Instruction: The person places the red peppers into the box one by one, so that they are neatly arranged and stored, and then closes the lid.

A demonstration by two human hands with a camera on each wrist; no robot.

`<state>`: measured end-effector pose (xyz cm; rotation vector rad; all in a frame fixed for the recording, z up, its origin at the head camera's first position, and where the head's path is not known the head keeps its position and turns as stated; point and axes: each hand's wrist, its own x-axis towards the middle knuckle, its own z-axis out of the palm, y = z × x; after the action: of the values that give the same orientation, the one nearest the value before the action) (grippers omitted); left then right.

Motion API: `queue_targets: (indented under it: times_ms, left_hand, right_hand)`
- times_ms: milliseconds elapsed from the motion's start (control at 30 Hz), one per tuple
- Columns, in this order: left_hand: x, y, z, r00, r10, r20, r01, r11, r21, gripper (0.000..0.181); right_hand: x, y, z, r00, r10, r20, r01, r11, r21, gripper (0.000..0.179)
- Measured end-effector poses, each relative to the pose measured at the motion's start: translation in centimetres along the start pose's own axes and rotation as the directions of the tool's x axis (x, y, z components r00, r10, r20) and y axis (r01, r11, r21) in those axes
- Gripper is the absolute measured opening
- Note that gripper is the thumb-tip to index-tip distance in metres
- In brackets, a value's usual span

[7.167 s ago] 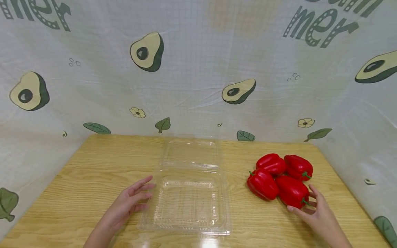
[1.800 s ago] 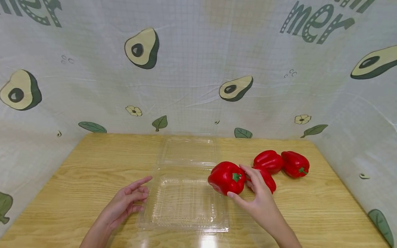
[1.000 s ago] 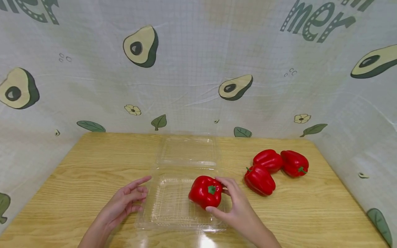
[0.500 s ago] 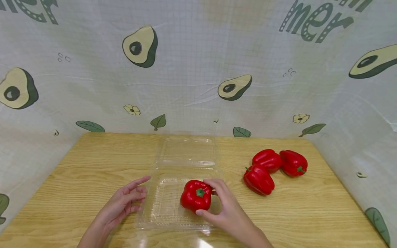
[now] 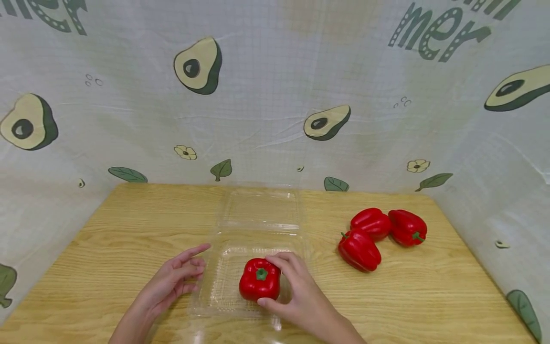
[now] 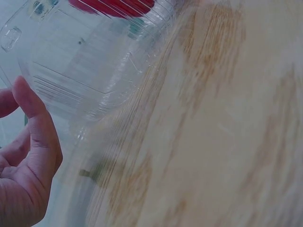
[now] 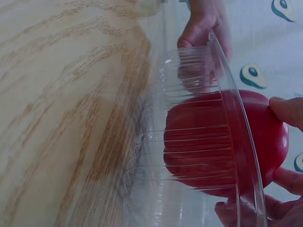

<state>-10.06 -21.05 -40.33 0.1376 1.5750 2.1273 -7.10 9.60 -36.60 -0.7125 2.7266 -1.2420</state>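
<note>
A red bell pepper (image 5: 259, 282) stands stem up inside the base of a clear plastic clamshell box (image 5: 223, 306). My right hand (image 5: 301, 291) holds the pepper from its right side, thumb in front and fingers behind. Through the box's ribbed wall, the right wrist view shows the lower part of the pepper (image 7: 203, 142). At the box's left rim my left hand (image 5: 174, 282) has its fingers loosely extended. In the left wrist view, a fingertip of the left hand (image 6: 33, 146) overlaps the clear plastic wall.
Three more red peppers (image 5: 360, 249) lie clustered on the wooden table (image 5: 386, 296) to the right. The box's lid (image 5: 259, 208) is folded back flat toward the rear. Behind the table hangs a curtain (image 5: 258, 95) printed with avocados.
Over these seconds my right hand has taken one pepper from the group on the right and brought it leftward and down into the box. The left hand has stayed by the box.
</note>
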Motion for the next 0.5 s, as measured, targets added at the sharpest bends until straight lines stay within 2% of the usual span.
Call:
queue_targets:
  times_ms: [500]
  left_hand:
    - [0.0,-0.1,-0.1,1.0,-0.004,-0.004,0.004,1.0,0.002,0.046]
  right_hand:
    - [0.6,0.0,1.4,0.995,-0.09,0.036,0.092,0.992,-0.082,0.063]
